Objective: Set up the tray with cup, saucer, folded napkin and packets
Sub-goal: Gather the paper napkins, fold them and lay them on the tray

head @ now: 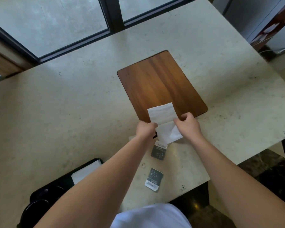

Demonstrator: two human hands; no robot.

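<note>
Brown wooden tray (161, 83), white napkin (163, 119), dark grey packets (159, 151) with white dots, pale speckled table (72, 104)

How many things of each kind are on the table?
Wooden tray: 1
White napkin, held by the left hand and right hand: 1
Grey packets: 2
Black box at the near left: 1
Total: 5
</note>
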